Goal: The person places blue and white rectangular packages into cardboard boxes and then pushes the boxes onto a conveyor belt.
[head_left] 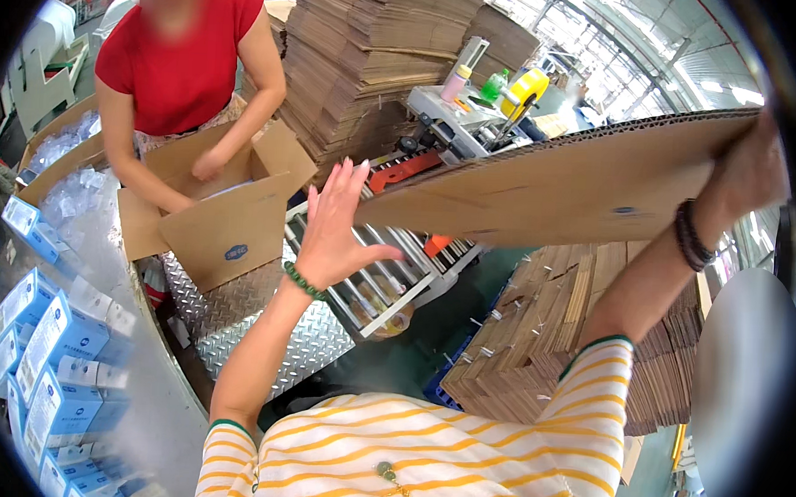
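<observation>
Overhead, the flattened cardboard box (pixel 560 189), light, stiff and floppy, hangs between right hand (pixel 748 170) clamped on its right edge and spread-open left hand (pixel 332 228) at its left end.

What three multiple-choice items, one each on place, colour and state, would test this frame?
1. Where is the flattened brown cardboard box?
A. raised in the air between both hands
B. lying on the floor
C. inside the open carton

2. What colour is the bead bracelet on the left wrist?
A. red
B. green
C. white

3. How is the left hand?
A. clenched in a fist
B. fingers spread against the box's edge
C. resting on the table

Answers: 1 A, the right hand grips its far end aloft; 2 B, the beads are green; 3 B, the fingers fan out at the near edge.
</observation>
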`<state>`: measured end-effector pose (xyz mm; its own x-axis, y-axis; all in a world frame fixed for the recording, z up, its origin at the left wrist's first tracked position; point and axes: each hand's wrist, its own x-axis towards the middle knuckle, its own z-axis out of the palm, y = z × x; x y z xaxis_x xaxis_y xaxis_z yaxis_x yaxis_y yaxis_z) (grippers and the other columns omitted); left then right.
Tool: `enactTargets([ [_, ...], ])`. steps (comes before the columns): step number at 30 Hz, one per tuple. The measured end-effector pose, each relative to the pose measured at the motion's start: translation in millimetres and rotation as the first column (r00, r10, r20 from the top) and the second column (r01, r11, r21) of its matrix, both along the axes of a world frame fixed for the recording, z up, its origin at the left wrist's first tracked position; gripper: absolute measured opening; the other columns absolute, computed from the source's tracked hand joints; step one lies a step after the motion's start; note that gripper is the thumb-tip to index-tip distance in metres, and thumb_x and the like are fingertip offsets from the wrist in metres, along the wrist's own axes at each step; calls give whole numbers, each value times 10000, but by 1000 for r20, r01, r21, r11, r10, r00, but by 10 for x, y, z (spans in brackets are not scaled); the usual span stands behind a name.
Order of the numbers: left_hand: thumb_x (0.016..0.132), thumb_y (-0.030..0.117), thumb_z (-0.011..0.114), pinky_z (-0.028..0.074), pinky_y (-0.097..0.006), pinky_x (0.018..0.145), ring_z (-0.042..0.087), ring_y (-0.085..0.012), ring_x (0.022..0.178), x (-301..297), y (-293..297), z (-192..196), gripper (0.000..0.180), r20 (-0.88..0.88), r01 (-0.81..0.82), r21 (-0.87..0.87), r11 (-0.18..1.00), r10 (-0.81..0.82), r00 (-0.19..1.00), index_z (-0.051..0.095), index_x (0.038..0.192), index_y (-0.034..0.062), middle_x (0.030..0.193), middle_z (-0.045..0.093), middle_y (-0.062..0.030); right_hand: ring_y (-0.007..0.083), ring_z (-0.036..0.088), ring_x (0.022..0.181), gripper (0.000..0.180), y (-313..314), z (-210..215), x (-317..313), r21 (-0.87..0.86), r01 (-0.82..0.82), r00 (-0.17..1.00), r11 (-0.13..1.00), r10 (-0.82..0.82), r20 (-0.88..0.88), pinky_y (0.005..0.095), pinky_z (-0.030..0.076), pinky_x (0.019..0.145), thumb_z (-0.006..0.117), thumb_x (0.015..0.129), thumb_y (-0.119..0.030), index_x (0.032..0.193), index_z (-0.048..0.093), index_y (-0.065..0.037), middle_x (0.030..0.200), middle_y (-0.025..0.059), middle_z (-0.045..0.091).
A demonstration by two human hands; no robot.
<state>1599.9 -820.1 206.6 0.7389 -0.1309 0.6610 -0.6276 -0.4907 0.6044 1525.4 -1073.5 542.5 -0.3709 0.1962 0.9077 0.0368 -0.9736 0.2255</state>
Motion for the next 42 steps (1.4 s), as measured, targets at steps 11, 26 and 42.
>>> enactTargets([
  [11,659,292,693,348,-387,669,508,-274,731,-338,1490,-596,276,148,-305,684,663,283,948,528,735,84,702,533,-74,308,616,784,423,578,-3622,865,-66,-313,-439,948,-206,-874,440,479,671,424,859,-465,797,649,-112,790,149,635],
  [26,819,501,486,316,-429,847,468,-294,909,-465,1219,-710,510,448,-422,350,836,246,860,429,551,71,798,510,-68,292,634,745,306,-57,-3395,1897,-209,-424,-314,881,-360,-878,396,506,614,655,701,-395,790,688,-104,757,123,650],
  [42,711,210,692,433,-396,684,550,-292,763,-453,724,-1225,170,-637,422,108,900,-263,725,613,700,61,749,587,-105,328,347,1233,703,586,-3619,545,298,-688,-725,661,-621,-297,572,172,1013,533,747,-619,1154,532,-46,1255,172,461],
])
